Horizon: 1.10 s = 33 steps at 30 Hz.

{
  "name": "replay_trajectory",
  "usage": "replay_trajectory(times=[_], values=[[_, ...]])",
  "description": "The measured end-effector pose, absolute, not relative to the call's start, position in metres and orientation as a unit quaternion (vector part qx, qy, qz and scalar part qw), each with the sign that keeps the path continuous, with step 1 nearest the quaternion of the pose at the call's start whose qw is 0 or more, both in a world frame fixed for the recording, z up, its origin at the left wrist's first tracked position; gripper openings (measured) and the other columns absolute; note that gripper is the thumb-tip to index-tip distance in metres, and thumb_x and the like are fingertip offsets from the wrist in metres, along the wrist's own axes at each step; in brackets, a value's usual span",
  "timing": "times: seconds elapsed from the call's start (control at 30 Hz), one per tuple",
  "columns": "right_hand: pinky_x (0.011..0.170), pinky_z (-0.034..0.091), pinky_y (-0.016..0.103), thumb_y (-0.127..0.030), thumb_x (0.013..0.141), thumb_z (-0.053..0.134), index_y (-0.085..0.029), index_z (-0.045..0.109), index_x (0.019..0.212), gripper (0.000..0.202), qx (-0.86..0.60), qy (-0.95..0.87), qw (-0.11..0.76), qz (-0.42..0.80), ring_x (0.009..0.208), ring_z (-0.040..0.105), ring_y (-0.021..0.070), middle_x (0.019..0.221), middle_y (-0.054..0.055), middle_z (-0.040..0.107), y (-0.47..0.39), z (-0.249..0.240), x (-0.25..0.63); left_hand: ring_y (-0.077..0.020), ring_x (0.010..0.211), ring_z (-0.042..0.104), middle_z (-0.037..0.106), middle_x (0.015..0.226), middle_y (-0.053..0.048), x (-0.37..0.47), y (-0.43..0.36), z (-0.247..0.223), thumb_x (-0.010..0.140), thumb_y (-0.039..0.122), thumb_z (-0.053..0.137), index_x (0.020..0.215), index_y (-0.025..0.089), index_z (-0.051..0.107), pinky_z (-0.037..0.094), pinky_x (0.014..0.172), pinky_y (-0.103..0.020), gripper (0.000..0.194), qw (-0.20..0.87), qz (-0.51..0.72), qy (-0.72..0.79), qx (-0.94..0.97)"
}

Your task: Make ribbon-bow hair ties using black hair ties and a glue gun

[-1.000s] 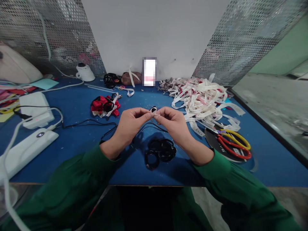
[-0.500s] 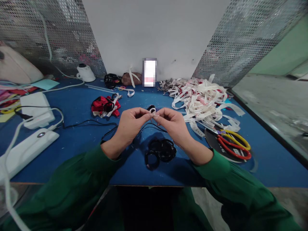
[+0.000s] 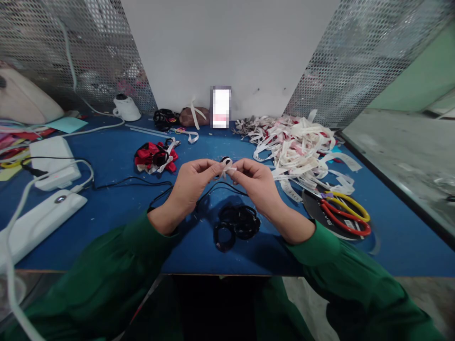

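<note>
Behind a flat blue work table (image 3: 117,201) stands a plain grey panel (image 3: 231,42), and at the frame's centre the left hand (image 3: 194,184) and right hand (image 3: 258,182) pinch a narrow, pale, looped ribbon (image 3: 226,167) between thumbs and fingers, probably for control from both sides, above black, ring-shaped bands (image 3: 248,222) likely placed for easy reach.

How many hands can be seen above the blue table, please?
2. The left hand and the right hand are near the picture's middle, one on each side of a pale ribbon, both pinching it. No further hand seems hidden.
</note>
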State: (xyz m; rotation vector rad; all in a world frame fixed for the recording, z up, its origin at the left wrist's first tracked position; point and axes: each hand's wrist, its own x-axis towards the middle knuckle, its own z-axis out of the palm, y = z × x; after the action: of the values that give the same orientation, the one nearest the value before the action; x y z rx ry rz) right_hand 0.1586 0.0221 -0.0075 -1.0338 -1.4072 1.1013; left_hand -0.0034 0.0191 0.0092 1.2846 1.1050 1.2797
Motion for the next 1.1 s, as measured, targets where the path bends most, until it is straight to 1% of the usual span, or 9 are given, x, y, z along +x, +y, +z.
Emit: replay_trajectory(times=[0.1, 0.23, 0.47, 0.83, 0.97, 1.1], values=[[0.058, 0.034, 0.028, -0.037, 0.077, 0.072, -0.019, 0.063, 0.072, 0.021, -0.433, -0.585, 0.511, 0.458, 0.06, 0.043, 0.0112, 0.062, -0.004, 0.05, 0.022, -0.0074, 0.1589, -0.0134, 0.067, 0.06, 0.074, 0.074, -0.002, -0.0042, 0.02, 0.0054, 0.067, 0.034, 0.085, 0.074, 0.018, 0.078, 0.048, 0.068, -0.026, 0.018, 0.476, 0.523, 0.46, 0.537], [0.058, 0.034, 0.028, -0.038, 0.077, 0.072, -0.02, 0.064, 0.072, 0.02, -0.433, -0.587, 0.507, 0.46, 0.06, 0.042, 0.0112, 0.062, -0.004, 0.051, 0.0215, -0.0069, 0.1585, -0.0149, 0.07, 0.063, 0.075, 0.076, -0.003, -0.0048, 0.0207, 0.0019, 0.068, 0.033, 0.084, 0.074, 0.018, 0.077, 0.05, 0.07, -0.027, 0.017, 0.449, 0.524, 0.47, 0.551], [0.059, 0.035, 0.028, -0.037, 0.078, 0.072, -0.02, 0.064, 0.074, 0.02, -0.428, -0.591, 0.504, 0.463, 0.061, 0.043, 0.0115, 0.063, -0.003, 0.052, 0.0208, -0.0082, 0.1582, -0.0155, 0.067, 0.063, 0.074, 0.072, -0.003, -0.0055, 0.0202, 0.004, 0.069, 0.031, 0.082, 0.072, 0.017, 0.076, 0.048, 0.066, -0.028, 0.015, 0.4, 0.526, 0.485, 0.573], [0.058, 0.036, 0.028, -0.036, 0.078, 0.072, -0.02, 0.064, 0.074, 0.018, -0.427, -0.59, 0.501, 0.467, 0.061, 0.043, 0.0117, 0.063, -0.004, 0.051, 0.0208, -0.0077, 0.1583, -0.0142, 0.066, 0.06, 0.073, 0.07, -0.002, -0.0052, 0.0201, 0.0037, 0.07, 0.029, 0.082, 0.071, 0.018, 0.075, 0.046, 0.064, -0.027, 0.013, 0.398, 0.523, 0.483, 0.579], [0.058, 0.035, 0.028, -0.035, 0.079, 0.072, -0.02, 0.064, 0.073, 0.018, -0.426, -0.583, 0.513, 0.464, 0.06, 0.043, 0.0114, 0.062, -0.004, 0.051, 0.0214, -0.0083, 0.1582, -0.0137, 0.067, 0.059, 0.073, 0.072, -0.001, -0.0044, 0.0199, 0.0041, 0.071, 0.035, 0.083, 0.073, 0.019, 0.078, 0.047, 0.066, -0.026, 0.017, 0.438, 0.524, 0.472, 0.558], [0.059, 0.036, 0.028, -0.035, 0.078, 0.072, -0.02, 0.063, 0.071, 0.019, -0.436, -0.579, 0.515, 0.459, 0.06, 0.044, 0.0112, 0.062, -0.004, 0.052, 0.0212, -0.0071, 0.1577, -0.0114, 0.057, 0.049, 0.065, 0.062, 0.0, -0.0046, 0.0187, 0.0054, 0.078, 0.047, 0.076, 0.066, 0.018, 0.076, 0.04, 0.055, -0.026, 0.031, 0.439, 0.538, 0.487, 0.53]])
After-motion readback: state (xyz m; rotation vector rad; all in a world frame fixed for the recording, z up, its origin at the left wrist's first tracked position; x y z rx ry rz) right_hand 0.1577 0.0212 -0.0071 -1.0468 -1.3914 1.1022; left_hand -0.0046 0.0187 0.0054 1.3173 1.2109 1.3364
